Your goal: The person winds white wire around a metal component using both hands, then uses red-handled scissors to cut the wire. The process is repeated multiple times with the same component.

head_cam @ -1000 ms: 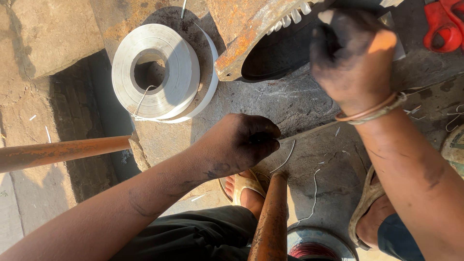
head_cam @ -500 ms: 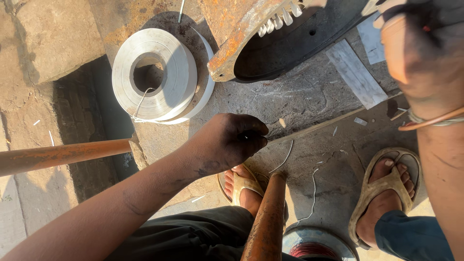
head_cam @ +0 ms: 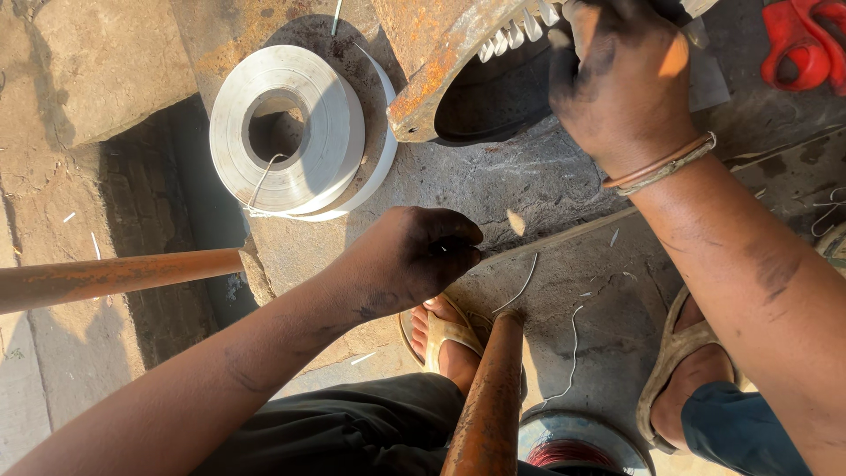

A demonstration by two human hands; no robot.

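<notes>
right hand [head_cam: 621,84] back at toothed rusty casting [head_cam: 458,62]

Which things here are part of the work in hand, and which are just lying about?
In use:
left hand pinching thin wire
right hand on toothed rusty part

Lying about:
white strip roll
red tool
rusty pipes
wire scraps

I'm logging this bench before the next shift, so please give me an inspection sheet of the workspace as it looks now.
Surface: rough grey stone slab, dusty, gap at left.
Job's things: thin rod under left hand; rusty toothed metal part under right hand.
Clutter: white strip reel, wire offcuts, red tool.
Grippers: left hand closed on the rod end; right hand's grip hidden.
Cables: nothing seen.
Surroundings: two rusty pipes, sandalled feet.
</notes>
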